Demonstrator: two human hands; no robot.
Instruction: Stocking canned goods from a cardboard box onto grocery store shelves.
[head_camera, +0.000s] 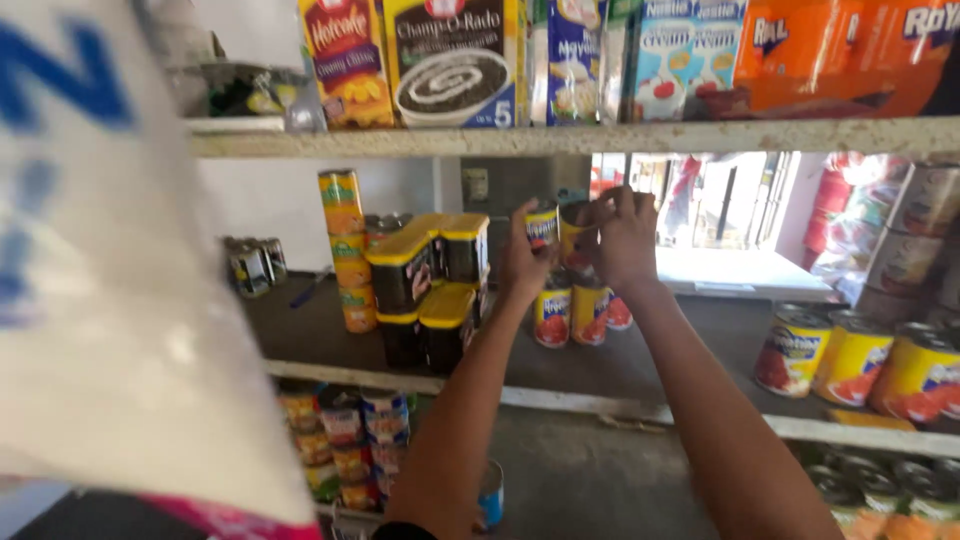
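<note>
Head view, store shelving. Left hand (522, 262) grips a small yellow-labelled can (542, 226), fingers curled round its side. Right hand (625, 238) closes on a second can (575, 230) just beside the first, fingertips pinched at its rim. Both cans are held above a short stack of red-and-yellow cans (575, 312) on the middle shelf (620, 365). Left of these stand yellow-lidded black tubs (428, 285) and a tall column of orange cans (346, 250). Larger yellow cans (855, 362) sit at far right.

Daylight is thrown in from the overexposed window (740, 200) behind the shelf (600, 380); the near white bag (110, 280) is blurred.
</note>
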